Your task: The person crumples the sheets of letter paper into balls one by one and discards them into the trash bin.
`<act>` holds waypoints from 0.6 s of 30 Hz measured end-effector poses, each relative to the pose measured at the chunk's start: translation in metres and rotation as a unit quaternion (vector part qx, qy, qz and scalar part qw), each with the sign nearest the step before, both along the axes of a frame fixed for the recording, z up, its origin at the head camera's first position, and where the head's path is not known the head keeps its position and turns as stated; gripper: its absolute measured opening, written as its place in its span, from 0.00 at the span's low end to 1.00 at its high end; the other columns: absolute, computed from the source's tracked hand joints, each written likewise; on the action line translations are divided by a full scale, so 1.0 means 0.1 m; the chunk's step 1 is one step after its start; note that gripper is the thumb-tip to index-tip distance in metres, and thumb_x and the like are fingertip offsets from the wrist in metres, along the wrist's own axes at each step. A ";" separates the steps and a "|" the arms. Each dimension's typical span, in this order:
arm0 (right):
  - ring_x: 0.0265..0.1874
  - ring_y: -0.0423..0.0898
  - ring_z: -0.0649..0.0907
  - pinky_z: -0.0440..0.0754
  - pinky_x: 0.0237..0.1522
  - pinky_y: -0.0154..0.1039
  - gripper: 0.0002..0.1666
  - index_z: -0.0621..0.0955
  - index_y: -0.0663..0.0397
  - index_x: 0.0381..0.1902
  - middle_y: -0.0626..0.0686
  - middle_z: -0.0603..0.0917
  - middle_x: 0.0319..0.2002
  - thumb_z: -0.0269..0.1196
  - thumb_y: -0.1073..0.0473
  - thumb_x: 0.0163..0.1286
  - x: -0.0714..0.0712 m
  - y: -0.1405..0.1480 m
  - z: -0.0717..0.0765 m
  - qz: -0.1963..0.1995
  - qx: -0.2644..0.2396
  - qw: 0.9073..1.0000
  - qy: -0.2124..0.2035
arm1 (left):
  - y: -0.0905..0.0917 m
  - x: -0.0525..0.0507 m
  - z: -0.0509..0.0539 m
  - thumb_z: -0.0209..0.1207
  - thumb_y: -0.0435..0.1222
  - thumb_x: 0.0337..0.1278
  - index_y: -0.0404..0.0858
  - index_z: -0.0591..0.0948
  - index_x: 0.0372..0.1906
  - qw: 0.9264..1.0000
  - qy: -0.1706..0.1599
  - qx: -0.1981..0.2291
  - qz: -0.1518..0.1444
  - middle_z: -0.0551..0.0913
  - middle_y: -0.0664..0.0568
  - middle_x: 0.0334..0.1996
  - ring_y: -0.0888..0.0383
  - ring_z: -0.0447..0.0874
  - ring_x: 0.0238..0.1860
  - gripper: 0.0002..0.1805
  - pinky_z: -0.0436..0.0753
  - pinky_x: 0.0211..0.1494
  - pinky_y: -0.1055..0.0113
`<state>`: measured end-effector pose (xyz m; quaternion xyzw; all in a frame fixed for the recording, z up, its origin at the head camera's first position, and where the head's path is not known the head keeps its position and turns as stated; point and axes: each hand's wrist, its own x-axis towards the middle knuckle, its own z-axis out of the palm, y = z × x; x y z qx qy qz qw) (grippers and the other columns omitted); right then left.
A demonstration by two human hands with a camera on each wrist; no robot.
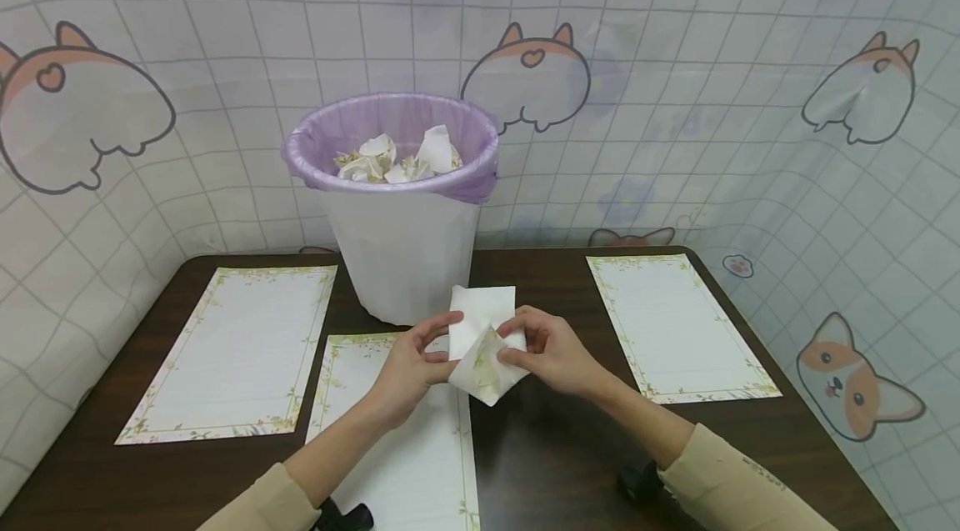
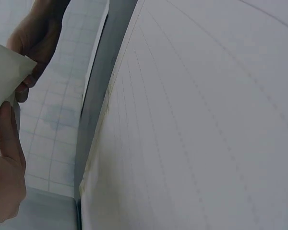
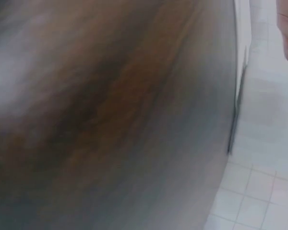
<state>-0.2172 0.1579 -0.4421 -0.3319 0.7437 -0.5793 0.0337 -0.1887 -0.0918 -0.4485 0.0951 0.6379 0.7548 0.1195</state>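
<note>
1. pinching opposite sides, the left hand and right hand hold a part-folded paper between them, probably so its creases don't spring open.
2. below the left hand, a bordered sheet lies flat on the surface.
3. behind the paper stands a lined bin, perhaps kept within reach, holding crumpled paper.

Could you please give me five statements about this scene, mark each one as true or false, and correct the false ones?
1. The left hand and right hand hold one folded paper. True.
2. The bin has a purple liner. True.
3. The bin is empty. False: crumpled papers lie in it.
4. Three bordered sheets show on the table. True.
5. The folded paper is inside the bin. False: it is in the hands.
</note>
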 end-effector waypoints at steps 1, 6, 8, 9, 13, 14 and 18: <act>0.30 0.44 0.80 0.81 0.30 0.33 0.15 0.84 0.64 0.46 0.57 0.79 0.44 0.73 0.73 0.62 0.00 0.00 0.00 -0.013 0.003 1.000 0.008 | 0.01 0.00 0.00 0.66 0.17 0.55 0.36 0.70 0.73 1.000 -0.002 0.003 0.000 0.71 0.38 0.67 0.52 0.88 0.41 0.39 0.86 0.44 0.63; 0.25 0.42 0.77 0.76 0.25 0.32 0.10 0.86 0.62 0.41 0.55 0.81 0.39 0.73 0.73 0.61 -0.02 -0.05 0.00 -0.051 0.012 0.998 0.020 | 0.04 0.00 -0.01 0.64 0.16 0.56 0.35 0.71 0.72 1.000 -0.007 0.012 0.010 0.72 0.39 0.67 0.52 0.88 0.44 0.38 0.86 0.45 0.62; 0.24 0.41 0.75 0.74 0.25 0.31 0.09 0.86 0.62 0.40 0.55 0.82 0.39 0.72 0.74 0.62 -0.02 -0.06 0.00 -0.061 0.016 0.998 0.016 | 0.04 0.00 -0.01 0.64 0.17 0.58 0.35 0.71 0.72 1.000 -0.006 0.014 0.010 0.72 0.39 0.67 0.51 0.87 0.46 0.36 0.86 0.47 0.61; 0.23 0.41 0.74 0.73 0.24 0.31 0.08 0.86 0.62 0.39 0.55 0.83 0.38 0.72 0.74 0.62 -0.02 -0.07 0.01 -0.064 0.017 0.998 0.013 | 0.04 0.01 -0.01 0.64 0.18 0.59 0.36 0.70 0.72 1.000 -0.008 0.015 0.008 0.72 0.39 0.67 0.51 0.87 0.47 0.36 0.86 0.47 0.61; 0.24 0.43 0.73 0.71 0.24 0.32 0.07 0.87 0.62 0.37 0.54 0.85 0.37 0.71 0.74 0.62 -0.02 -0.06 0.04 -0.076 0.013 0.997 -0.001 | 0.03 0.03 -0.01 0.60 0.22 0.64 0.36 0.65 0.75 0.999 -0.004 0.032 -0.017 0.70 0.39 0.69 0.52 0.85 0.52 0.35 0.85 0.52 0.60; 0.25 0.43 0.74 0.72 0.25 0.32 0.07 0.87 0.62 0.36 0.55 0.86 0.37 0.71 0.74 0.62 -0.02 -0.06 0.04 -0.076 0.010 0.997 -0.006 | 0.02 0.04 0.00 0.59 0.23 0.64 0.37 0.63 0.76 0.999 -0.004 0.040 -0.026 0.69 0.39 0.70 0.53 0.84 0.54 0.36 0.84 0.53 0.60; 0.29 0.45 0.77 0.77 0.28 0.33 0.07 0.88 0.62 0.35 0.56 0.86 0.37 0.72 0.75 0.61 -0.03 -0.04 0.04 -0.080 0.000 0.997 -0.021 | -0.02 0.06 0.00 0.62 0.24 0.62 0.44 0.50 0.81 0.995 0.006 0.070 -0.065 0.63 0.38 0.73 0.49 0.80 0.61 0.49 0.82 0.57 0.59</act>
